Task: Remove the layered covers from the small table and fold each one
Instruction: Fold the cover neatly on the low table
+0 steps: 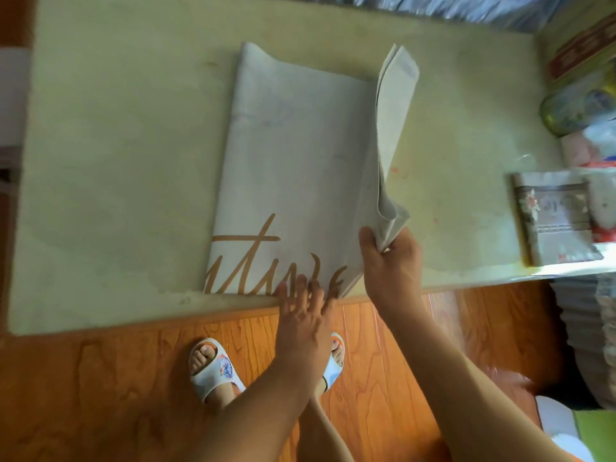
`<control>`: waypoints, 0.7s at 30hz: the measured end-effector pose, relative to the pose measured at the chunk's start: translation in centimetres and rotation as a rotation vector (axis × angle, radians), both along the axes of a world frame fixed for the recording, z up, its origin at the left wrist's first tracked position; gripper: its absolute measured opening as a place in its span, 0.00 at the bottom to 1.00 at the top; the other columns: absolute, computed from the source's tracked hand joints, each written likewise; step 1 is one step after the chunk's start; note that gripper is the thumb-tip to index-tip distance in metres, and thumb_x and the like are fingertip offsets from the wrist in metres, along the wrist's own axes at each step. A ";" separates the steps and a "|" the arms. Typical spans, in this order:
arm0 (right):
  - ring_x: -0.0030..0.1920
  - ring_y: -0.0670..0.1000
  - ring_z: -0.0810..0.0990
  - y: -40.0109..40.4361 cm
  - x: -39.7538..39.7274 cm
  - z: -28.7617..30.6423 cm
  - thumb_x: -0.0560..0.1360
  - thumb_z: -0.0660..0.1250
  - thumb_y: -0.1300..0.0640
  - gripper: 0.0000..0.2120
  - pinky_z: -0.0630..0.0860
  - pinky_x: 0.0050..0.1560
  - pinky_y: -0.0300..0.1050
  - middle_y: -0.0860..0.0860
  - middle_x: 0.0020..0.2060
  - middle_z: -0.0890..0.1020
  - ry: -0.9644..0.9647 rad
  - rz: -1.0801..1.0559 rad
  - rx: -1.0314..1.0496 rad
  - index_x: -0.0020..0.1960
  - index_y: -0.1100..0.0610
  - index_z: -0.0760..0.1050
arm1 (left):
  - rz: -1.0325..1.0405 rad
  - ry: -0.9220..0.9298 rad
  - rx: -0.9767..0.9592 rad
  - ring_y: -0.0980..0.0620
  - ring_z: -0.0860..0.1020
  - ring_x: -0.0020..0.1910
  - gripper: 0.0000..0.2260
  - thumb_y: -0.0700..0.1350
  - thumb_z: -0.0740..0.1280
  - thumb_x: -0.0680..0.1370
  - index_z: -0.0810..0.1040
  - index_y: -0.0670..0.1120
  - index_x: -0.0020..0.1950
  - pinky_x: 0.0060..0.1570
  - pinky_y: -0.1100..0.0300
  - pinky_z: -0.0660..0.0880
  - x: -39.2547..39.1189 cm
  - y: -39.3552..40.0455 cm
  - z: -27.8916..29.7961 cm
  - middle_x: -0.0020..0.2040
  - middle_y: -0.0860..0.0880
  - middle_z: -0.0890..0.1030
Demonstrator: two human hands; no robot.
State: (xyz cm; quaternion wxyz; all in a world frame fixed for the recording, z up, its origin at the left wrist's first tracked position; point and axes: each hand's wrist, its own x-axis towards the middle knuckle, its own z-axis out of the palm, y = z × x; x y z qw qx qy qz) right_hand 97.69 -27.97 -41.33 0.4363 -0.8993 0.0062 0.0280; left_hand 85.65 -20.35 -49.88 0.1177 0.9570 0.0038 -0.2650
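Tabletop [110, 155] first — a broad, pale greenish surface fills most of the view, its near edge running above an orange wooden floor [100, 388]. On its middle lies a pale grey cover [293, 168], partly folded, with brown script lettering [263, 261] across the end nearest the person; that end reaches right to the table's near edge. The cover's right side is lifted off the table in a doubled flap [390, 128] that stands up and leans over the flat part. The right hand [390, 258] pinches the near corner of this flap, thumb on one face and curled fingers on the other, holding it raised. The left hand [303, 315] lies flat with fingers straight and spread, its fingertips pressing the cover's near edge on the lettering, just left of the right hand. At the table's right end a smaller folded cloth [556, 221] with a grey patterned face rests near the edge, well apart from the grey cover, and beyond it sits a blurred cluster of bags and packets [580, 105] — I cannot tell what they hold. Below the table edge, two feet in white slippers [213, 371] stand on the floor.
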 end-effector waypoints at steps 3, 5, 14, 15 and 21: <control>0.47 0.39 0.78 1.7 -1.1 -0.7 0.75 0.68 0.66 0.07 0.72 0.46 0.30 0.49 0.52 0.80 -0.096 0.236 -0.054 0.52 0.59 0.80 | -0.032 0.047 0.055 0.31 0.35 0.79 0.40 0.55 0.60 0.83 0.34 0.47 0.81 0.73 0.30 0.32 -0.4 -0.5 0.2 0.82 0.37 0.39; 0.51 0.48 0.80 3.4 -1.2 -1.6 0.73 0.69 0.63 0.13 0.76 0.48 0.39 0.50 0.58 0.80 -0.159 0.486 -0.130 0.57 0.59 0.80 | -0.039 0.056 0.089 0.32 0.34 0.79 0.33 0.55 0.56 0.85 0.43 0.45 0.83 0.72 0.32 0.29 -0.5 -0.6 0.5 0.82 0.37 0.41; 0.52 0.58 0.77 11.0 0.2 -7.9 0.76 0.65 0.53 0.08 0.78 0.47 0.54 0.55 0.51 0.78 0.034 1.021 -0.562 0.52 0.56 0.77 | 0.053 -0.118 -0.227 0.45 0.61 0.79 0.24 0.53 0.63 0.78 0.73 0.50 0.73 0.80 0.45 0.39 -3.0 2.5 -0.6 0.77 0.47 0.69; 0.51 0.59 0.77 10.8 0.0 -8.2 0.75 0.66 0.53 0.08 0.78 0.45 0.54 0.55 0.50 0.78 0.014 1.023 -0.545 0.50 0.56 0.77 | 0.138 -0.184 -0.326 0.51 0.63 0.78 0.22 0.51 0.60 0.78 0.74 0.52 0.72 0.80 0.49 0.50 -3.9 3.8 -0.3 0.75 0.52 0.71; 0.49 0.59 0.78 9.6 -3.7 -9.2 0.72 0.69 0.54 0.08 0.78 0.36 0.54 0.55 0.53 0.79 -0.199 0.988 -0.633 0.49 0.56 0.75 | 1.770 -0.014 -1.334 0.45 0.85 0.53 0.16 0.51 0.59 0.85 0.80 0.41 0.60 0.59 0.46 0.79 -2.3 14.9 3.9 0.54 0.41 0.86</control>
